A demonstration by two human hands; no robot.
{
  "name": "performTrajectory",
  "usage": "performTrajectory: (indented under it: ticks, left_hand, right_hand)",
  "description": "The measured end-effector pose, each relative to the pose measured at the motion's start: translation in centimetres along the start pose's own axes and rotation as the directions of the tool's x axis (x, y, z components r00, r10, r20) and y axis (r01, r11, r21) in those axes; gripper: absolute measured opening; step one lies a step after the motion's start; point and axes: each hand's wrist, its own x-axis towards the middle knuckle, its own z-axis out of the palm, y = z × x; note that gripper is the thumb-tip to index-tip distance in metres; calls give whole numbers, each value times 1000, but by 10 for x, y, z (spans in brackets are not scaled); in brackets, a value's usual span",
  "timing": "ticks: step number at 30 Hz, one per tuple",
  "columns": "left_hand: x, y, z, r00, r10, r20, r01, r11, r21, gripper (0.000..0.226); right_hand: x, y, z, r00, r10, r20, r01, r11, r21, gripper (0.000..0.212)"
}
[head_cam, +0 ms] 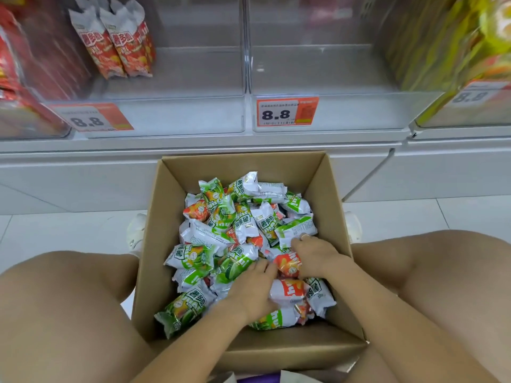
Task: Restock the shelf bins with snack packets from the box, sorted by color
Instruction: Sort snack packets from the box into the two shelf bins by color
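An open cardboard box [154,236] stands on the floor between my knees, filled with several green-and-white and red-and-white snack packets. Both hands are inside it. My left hand [253,288] lies on the pile with its fingertips against a red packet [289,265]. My right hand [315,254] grips that same red packet from the right side. A green packet [235,265] lies just left of my left fingers. Above, a clear shelf bin [177,114] holds two red packets [119,45] standing at its left. The clear bin [345,111] to its right holds nothing.
Orange price tags reading 8.8 [286,111] hang on the bin fronts. A bin with red bags [25,78] sits at far left, one with yellow-green bags [456,51] at far right. My knees flank the box on white floor tiles [69,230].
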Motion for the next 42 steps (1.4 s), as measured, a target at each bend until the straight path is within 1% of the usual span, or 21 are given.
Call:
performTrajectory:
  ticks: [2, 3, 5, 7, 8, 9, 11, 12, 14, 16, 18, 20, 21, 23, 26, 30, 34, 36, 37, 39, 42]
  left_hand:
    - [-7, -3, -5, 1000, -23, -16, 21, 995, -101, 55]
    - [-9, -6, -8, 998, -55, -13, 52, 987, -151, 60]
    - [-13, -18, -14, 984, -164, 66, 175, 957, -232, 73]
    - [-18, -31, -19, 947, -235, 217, 284, 930, -232, 60]
    - [-23, -35, -21, 922, -245, 298, 314, 926, -209, 52]
    - [-28, -37, -22, 898, -251, 361, 338, 919, -203, 50]
    - [-36, -39, -27, 876, -267, 402, 388, 885, -257, 48]
    - [-38, -40, -33, 885, -274, 375, 398, 865, -306, 43]
    - [-41, -42, -49, 904, -308, 296, 417, 785, -459, 42]
    - [-44, -47, -69, 913, -354, 203, 395, 644, -655, 65]
    - [-52, -47, -87, 920, -385, 75, 282, 519, -807, 75]
    - [-61, -44, -101, 916, -400, -35, 150, 423, -894, 72]
    - [-66, -41, -107, 912, -402, -80, 98, 405, -909, 66]
    - [-75, -35, -116, 897, -408, -171, 23, 429, -903, 58]
    - [-80, -27, -122, 855, -449, -260, -26, 463, -886, 74]
    - [-84, -19, -122, 806, -443, -392, -130, 514, -848, 82]
    - [-87, -20, -124, 707, -434, -558, -205, 630, -749, 76]
    - [-86, -22, -125, 673, -432, -601, -224, 655, -721, 68]
    - [-85, -23, -127, 670, -433, -603, -224, 657, -720, 64]
    - [-82, -25, -127, 693, -431, -578, -214, 643, -735, 62]
    - [-79, -26, -126, 721, -448, -529, -201, 595, -778, 71]
  right_hand:
    - [-8, 1, -12, 999, 40, -28, -37, 991, 126, 62]
    - [-13, 2, -19, 997, 64, -39, -54, 975, 214, 62]
    - [-21, 4, -31, 992, 100, -71, -60, 899, 433, 61]
    - [-27, 4, -39, 983, 155, -102, -50, 753, 656, 62]
    - [-29, 4, -40, 977, 189, -102, -45, 644, 764, 63]
    - [-30, 4, -40, 973, 214, -84, -41, 523, 851, 62]
    - [-36, 1, -42, 979, 203, -17, -51, 325, 944, 60]
    - [-39, -1, -44, 982, 187, 2, -54, 272, 961, 61]
    - [-47, -4, -50, 981, 189, -45, -6, 262, 965, 58]
    - [-57, -9, -60, 949, 255, -185, 103, 303, 947, 51]
    - [-66, -13, -69, 902, 318, -293, 195, 306, 932, 48]
    - [-72, -17, -74, 879, 336, -338, 251, 275, 928, 43]
    - [-74, -20, -76, 873, 334, -355, 273, 268, 924, 42]
    - [-76, -29, -81, 853, 355, -383, 300, 268, 915, 43]
    - [-80, -50, -90, 812, 398, -428, 344, 267, 900, 44]
    - [-80, -72, -99, 801, 416, -430, 420, 121, 900, 48]
    - [-78, -86, -103, 760, 489, -428, 484, 13, 875, 52]
    - [-76, -89, -102, 772, 495, -398, 469, -23, 883, 53]
    - [-75, -89, -100, 790, 483, -378, 447, -32, 894, 53]
    - [-73, -91, -96, 833, 436, -342, 408, -66, 910, 49]
    - [-71, -93, -90, 873, 387, -296, 374, -143, 916, 37]
